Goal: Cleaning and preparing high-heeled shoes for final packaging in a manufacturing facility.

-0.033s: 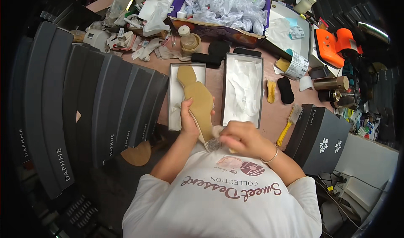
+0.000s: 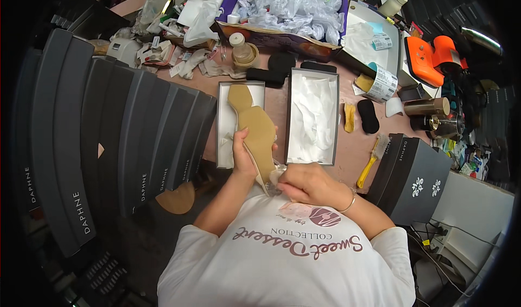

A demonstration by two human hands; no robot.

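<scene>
My left hand (image 2: 244, 156) is wrapped round a shoe (image 2: 256, 127) with a tan sole, thumb on its near edge and fingertips showing at its far edge. The sole faces up; the heel end points away from me and the narrow toe end toward my chest. By that toe end, my right hand (image 2: 315, 185) is closed, its fingertips pinching a small whitish wad (image 2: 277, 173), perhaps cloth, against or close beside the shoe. Something clear and shiny shows under the wad, too small to make out. Beneath the shoe's far half lies a grey-rimmed white box part (image 2: 225, 139).
Right of it lies an open box (image 2: 288, 117) with white tissue paper (image 2: 313, 112). A yellow-handled brush (image 2: 368, 168), a black pad (image 2: 368, 116) and a bottle (image 2: 239, 45) lie about the table. Dark shoe boxes (image 2: 135, 139) stand at left, more boxes (image 2: 415, 182) at right.
My right hand has moved a little to the left with the whitish wad, closer to the shoe's toe end. The left hand and the shoe stay almost where they were.
</scene>
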